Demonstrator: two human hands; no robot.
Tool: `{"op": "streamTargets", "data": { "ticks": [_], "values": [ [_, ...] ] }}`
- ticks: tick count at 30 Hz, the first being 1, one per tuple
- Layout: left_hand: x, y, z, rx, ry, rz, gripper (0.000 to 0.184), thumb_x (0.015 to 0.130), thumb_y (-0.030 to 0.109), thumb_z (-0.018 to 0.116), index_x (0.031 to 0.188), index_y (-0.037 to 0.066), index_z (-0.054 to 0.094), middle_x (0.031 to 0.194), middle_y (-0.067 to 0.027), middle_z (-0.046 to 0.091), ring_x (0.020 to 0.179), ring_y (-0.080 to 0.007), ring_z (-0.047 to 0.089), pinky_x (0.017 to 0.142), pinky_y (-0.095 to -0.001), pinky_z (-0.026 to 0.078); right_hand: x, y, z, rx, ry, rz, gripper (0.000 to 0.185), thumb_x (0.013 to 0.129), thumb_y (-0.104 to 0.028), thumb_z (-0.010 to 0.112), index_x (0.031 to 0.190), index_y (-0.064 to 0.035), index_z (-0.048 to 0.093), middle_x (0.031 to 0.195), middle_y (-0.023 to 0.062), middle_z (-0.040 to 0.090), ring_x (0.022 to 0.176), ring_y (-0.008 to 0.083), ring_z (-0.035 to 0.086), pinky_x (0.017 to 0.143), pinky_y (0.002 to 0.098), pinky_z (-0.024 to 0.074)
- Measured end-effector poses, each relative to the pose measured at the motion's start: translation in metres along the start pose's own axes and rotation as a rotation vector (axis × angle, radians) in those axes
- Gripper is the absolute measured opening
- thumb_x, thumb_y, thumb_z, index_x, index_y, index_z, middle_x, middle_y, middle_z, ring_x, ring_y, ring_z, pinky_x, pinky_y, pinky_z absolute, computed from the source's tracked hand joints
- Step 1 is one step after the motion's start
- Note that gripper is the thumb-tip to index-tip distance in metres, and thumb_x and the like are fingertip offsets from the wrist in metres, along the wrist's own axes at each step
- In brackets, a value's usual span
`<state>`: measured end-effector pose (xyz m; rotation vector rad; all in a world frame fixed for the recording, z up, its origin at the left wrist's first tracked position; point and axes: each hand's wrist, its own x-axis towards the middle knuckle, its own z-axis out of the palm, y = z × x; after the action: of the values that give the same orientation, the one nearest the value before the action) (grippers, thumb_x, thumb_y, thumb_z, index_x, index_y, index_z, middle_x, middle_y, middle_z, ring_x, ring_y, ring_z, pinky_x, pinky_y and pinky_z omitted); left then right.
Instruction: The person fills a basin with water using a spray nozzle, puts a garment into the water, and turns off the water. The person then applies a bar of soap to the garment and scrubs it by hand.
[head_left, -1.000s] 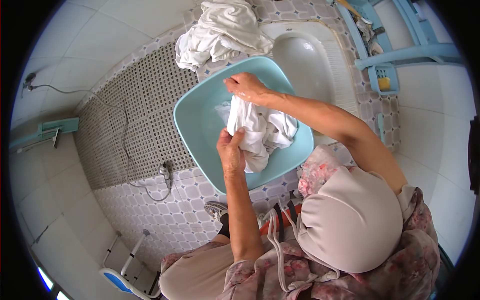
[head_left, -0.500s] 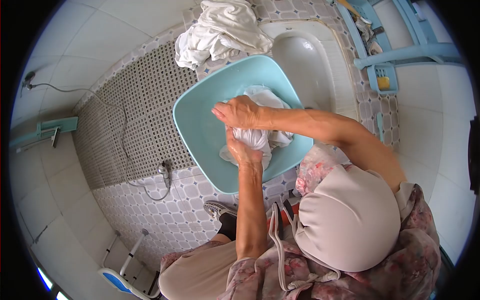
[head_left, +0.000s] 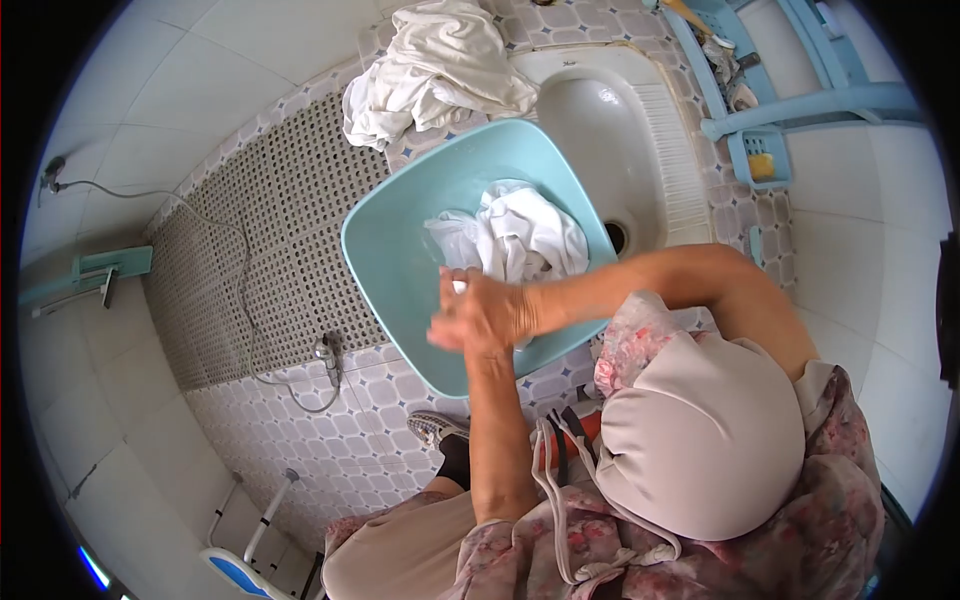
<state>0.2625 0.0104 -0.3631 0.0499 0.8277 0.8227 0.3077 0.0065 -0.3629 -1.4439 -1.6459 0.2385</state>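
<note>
In the head view, a light-blue plastic basin (head_left: 385,250) holds wet white cloth (head_left: 530,235), bunched toward its right side. My right hand (head_left: 482,312) is curled and lies across my left hand at the basin's near side, smeared by motion. My left hand (head_left: 447,282) is mostly hidden under it; only some fingers show, with a scrap of white cloth between them. Both hands are closed and pressed together on this cloth, though the right hand's fingertips are too blurred to make out fully.
Beyond the basin lies a heap of white cloth (head_left: 440,75) on the tiles. A squat toilet (head_left: 600,130) is at the basin's right. Left of it are a perforated mat (head_left: 290,220) and a shower head (head_left: 326,350) with a hose. A blue rack (head_left: 820,105) stands far right.
Both hands have moved down toward the basin's near edge, the right now covering most of the left. More of the bunched white cloth shows beyond them.
</note>
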Motion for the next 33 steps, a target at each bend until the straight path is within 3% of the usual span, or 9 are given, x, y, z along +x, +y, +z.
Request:
{"op": "streamTargets", "data": {
  "ticks": [4, 8, 9, 13, 15, 18, 23, 28, 33],
  "values": [
    [-0.012, -0.001, 0.024, 0.042, 0.110, -0.049, 0.023, 0.095, 0.018, 0.049, 0.110, 0.005, 0.061, 0.105, -0.0067, 0.060, 0.091, -0.0167, 0.061, 0.078, -0.0287, 0.052, 0.040, 0.027, -0.050, 0.109, -0.381, -0.043, 0.027, 0.093, -0.023, 0.057, 0.070, -0.0090, 0.051, 0.050, 0.0104, 0.053, 0.046, 0.0300, 0.059, 0.043, 0.0418, 0.0473],
    [-0.008, 0.001, 0.022, 0.048, 0.127, -0.017, 0.027, 0.102, 0.020, 0.043, 0.121, 0.006, 0.056, 0.102, -0.0042, 0.056, 0.092, -0.0147, 0.058, 0.082, -0.0280, 0.051, 0.052, 0.047, -0.043, -0.111, -0.185, 0.023, 0.025, 0.089, -0.026, 0.059, 0.069, -0.0121, 0.054, 0.048, 0.0096, 0.055, 0.044, 0.0298, 0.059, 0.044, 0.0412, 0.0487],
    [0.018, -0.005, -0.029, 0.467, 0.022, 0.234, 0.030, 0.101, 0.025, 0.044, 0.122, 0.006, 0.056, 0.104, -0.0046, 0.056, 0.094, -0.0152, 0.058, 0.082, -0.0292, 0.051, 0.046, 0.040, -0.042, -0.082, -0.184, -0.041, 0.026, 0.090, -0.026, 0.059, 0.069, -0.0121, 0.054, 0.048, 0.0096, 0.055, 0.044, 0.0298, 0.059, 0.044, 0.0410, 0.0488],
    [0.003, -0.002, -0.017, 0.163, 0.142, 0.121, 0.038, 0.100, 0.036, 0.047, 0.122, 0.006, 0.054, 0.110, -0.0070, 0.057, 0.102, -0.0185, 0.059, 0.083, -0.0329, 0.053, 0.017, -0.004, -0.041, 0.058, -0.200, -0.278, 0.027, 0.091, -0.028, 0.059, 0.069, -0.0121, 0.054, 0.049, 0.0095, 0.056, 0.044, 0.0302, 0.059, 0.044, 0.0402, 0.0495],
    [-0.017, -0.006, 0.022, 0.193, 0.229, 0.028, 0.043, 0.099, 0.041, 0.048, 0.123, 0.006, 0.053, 0.114, -0.0082, 0.058, 0.106, -0.0201, 0.060, 0.083, -0.0347, 0.054, 0.027, 0.022, -0.037, -0.027, -0.177, -0.062, 0.026, 0.090, -0.027, 0.060, 0.069, -0.0119, 0.054, 0.050, 0.0093, 0.056, 0.046, 0.0294, 0.060, 0.045, 0.0410, 0.0496],
    [-0.018, -0.006, 0.031, 0.137, 0.086, -0.002, 0.037, 0.100, 0.036, 0.044, 0.119, 0.006, 0.054, 0.111, -0.0078, 0.059, 0.101, -0.0214, 0.062, 0.082, -0.0324, 0.054, 0.049, 0.051, -0.046, -0.087, -0.220, 0.137, 0.024, 0.088, -0.028, 0.061, 0.071, -0.0114, 0.056, 0.051, 0.0091, 0.057, 0.050, 0.0273, 0.062, 0.047, 0.0423, 0.0498],
    [0.004, -0.005, -0.024, 0.077, 0.038, 0.072, 0.031, 0.101, 0.031, 0.041, 0.113, 0.006, 0.056, 0.113, -0.0086, 0.060, 0.102, -0.0212, 0.061, 0.085, -0.0307, 0.051, 0.018, -0.012, -0.043, 0.108, -0.255, -0.235, 0.027, 0.088, -0.026, 0.060, 0.066, -0.0111, 0.055, 0.049, 0.0103, 0.055, 0.047, 0.0286, 0.060, 0.047, 0.0423, 0.0499],
    [-0.021, -0.008, 0.039, 0.070, 0.069, -0.023, 0.035, 0.103, 0.028, 0.038, 0.122, 0.004, 0.055, 0.119, -0.0089, 0.060, 0.109, -0.0216, 0.059, 0.094, -0.0328, 0.047, 0.054, 0.054, -0.044, -0.084, -0.188, 0.087, 0.029, 0.089, -0.026, 0.059, 0.064, -0.0109, 0.054, 0.048, 0.0113, 0.054, 0.044, 0.0300, 0.059, 0.047, 0.0423, 0.0498],
    [-0.009, -0.017, -0.001, 0.058, 0.205, 0.238, 0.025, 0.099, 0.022, 0.048, 0.110, 0.002, 0.057, 0.096, -0.0073, 0.059, 0.093, -0.0196, 0.062, 0.082, -0.0333, 0.052, 0.016, -0.014, -0.052, 0.207, -0.279, -0.247, 0.026, 0.092, -0.028, 0.057, 0.072, -0.0115, 0.055, 0.048, 0.0115, 0.052, 0.044, 0.0315, 0.058, 0.044, 0.0426, 0.0491]
  ]
}}
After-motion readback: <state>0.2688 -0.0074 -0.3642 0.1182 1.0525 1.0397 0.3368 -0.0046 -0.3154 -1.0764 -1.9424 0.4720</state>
